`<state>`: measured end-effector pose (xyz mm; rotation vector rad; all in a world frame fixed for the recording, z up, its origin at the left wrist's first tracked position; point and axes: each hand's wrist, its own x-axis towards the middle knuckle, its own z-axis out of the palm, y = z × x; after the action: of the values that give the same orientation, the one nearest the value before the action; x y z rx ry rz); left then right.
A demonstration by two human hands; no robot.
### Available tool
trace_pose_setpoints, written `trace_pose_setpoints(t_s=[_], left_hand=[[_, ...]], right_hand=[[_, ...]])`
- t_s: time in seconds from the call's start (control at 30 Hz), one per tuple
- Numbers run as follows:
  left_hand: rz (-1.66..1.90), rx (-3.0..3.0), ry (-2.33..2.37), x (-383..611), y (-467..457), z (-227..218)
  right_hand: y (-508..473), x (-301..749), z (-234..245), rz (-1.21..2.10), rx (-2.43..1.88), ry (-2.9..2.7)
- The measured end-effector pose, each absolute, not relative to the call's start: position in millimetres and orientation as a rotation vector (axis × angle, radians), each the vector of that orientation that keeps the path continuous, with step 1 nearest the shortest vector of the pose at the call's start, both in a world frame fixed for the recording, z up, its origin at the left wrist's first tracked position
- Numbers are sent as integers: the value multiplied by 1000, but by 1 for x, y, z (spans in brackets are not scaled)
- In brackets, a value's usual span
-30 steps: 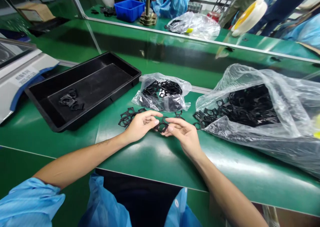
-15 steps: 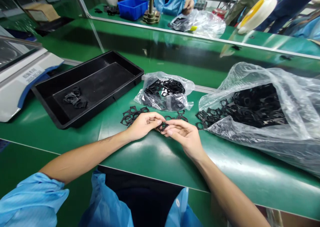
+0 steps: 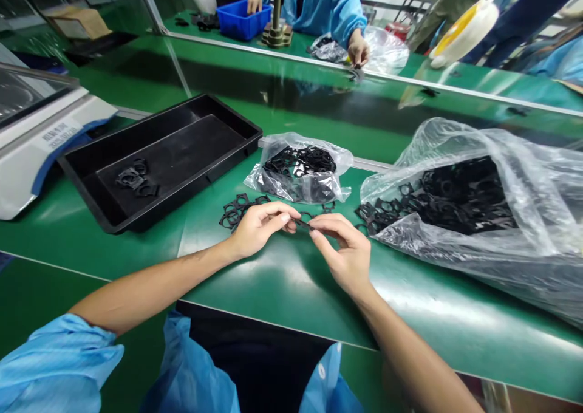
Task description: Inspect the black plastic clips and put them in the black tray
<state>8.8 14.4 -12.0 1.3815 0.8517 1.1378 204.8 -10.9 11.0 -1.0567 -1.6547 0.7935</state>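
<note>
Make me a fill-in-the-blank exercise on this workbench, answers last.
The left hand and right hand both hold a small part coloured ____.
The long tray sits to the ____ of the smaller plastic bag.
Across the bench, the bin is ____.

Missing words: black; left; blue.

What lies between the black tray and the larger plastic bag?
The head view shows a smaller plastic bag holding black ring parts, with loose rings in front.
</note>
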Motion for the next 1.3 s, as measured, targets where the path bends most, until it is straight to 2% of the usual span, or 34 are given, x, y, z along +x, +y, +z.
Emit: trace_pose_setpoints(t_s=[0.2, 0.53, 0.8, 0.93, 1.03, 1.13, 1.2, 1.3], left_hand=[[1293, 1647, 879, 9, 8, -14], [1335, 1873, 964, 10, 13, -8], [1081, 2068, 1044, 5, 21, 18], [1161, 2235, 1210, -43, 32, 43], [1178, 2235, 1624, -110, 33, 54], [921, 2156, 2015, -178, 31, 53], [731, 2178, 2105, -206, 28, 49], [955, 2393, 2121, -208, 17, 43]], right_hand=[[-10, 204, 10, 765, -1056, -1641], [-11, 205, 14, 748, -1137, -1693], [9, 214, 4, 610, -1060, -1852], [21, 222, 1, 510, -1091, -1904], [26, 229, -3, 422, -1122, -1915], [29, 233, -10, 354, -1200, -1970], [29, 234, -14, 324, -1284, -2042], [27, 232, -17, 331, -1334, -2166]])
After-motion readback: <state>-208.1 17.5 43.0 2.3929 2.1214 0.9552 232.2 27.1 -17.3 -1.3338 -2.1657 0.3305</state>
